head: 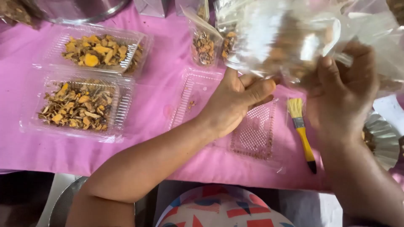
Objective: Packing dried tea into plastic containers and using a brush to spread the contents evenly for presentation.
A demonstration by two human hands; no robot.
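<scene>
Patterned lap (223,210) nearest, left hand (235,101) and right hand (343,94) both closed on a clear plastic bag (290,38) of dried pieces, yellow-handled brush (301,130) on pink cloth (160,96).

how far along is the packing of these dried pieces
Done: two clear trays on the pink cloth already hold yellow-brown dried pieces. In hand: both hands, left hand and right hand, grip a clear bag of similar pieces above an open tray, which holds only crumbs. Left: that tray looks unfilled, and a small bag stands behind it. The brush lies unused.
</scene>
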